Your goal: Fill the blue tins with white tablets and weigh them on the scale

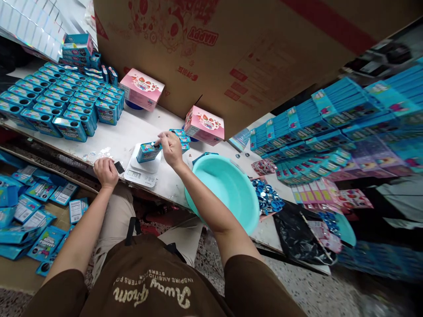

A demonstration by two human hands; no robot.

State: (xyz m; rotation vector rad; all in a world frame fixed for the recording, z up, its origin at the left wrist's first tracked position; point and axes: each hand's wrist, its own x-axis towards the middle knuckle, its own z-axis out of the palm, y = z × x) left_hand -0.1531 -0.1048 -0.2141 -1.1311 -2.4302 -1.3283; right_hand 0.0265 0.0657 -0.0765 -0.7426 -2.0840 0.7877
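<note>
A small blue box [148, 152] stands on a white digital scale [141, 177], whose display is lit. My right hand [170, 149] is over the top right of this box, its fingers pinched at the opening; what they hold, if anything, is too small to tell. Just behind that hand, several blue boxes [183, 139] stand together. My left hand [105, 172] rests at the table's front edge, left of the scale, with its fingers curled. Beside it lies a small black object [119, 167].
Rows of blue boxes [71, 127] fill the table's left side. Two pink boxes [142, 88] stand before a large cardboard box [211, 57]. A turquoise basin [224, 189] is right of my right forearm. Blue cartons [42, 189] lie below at left; more packs are stacked at right.
</note>
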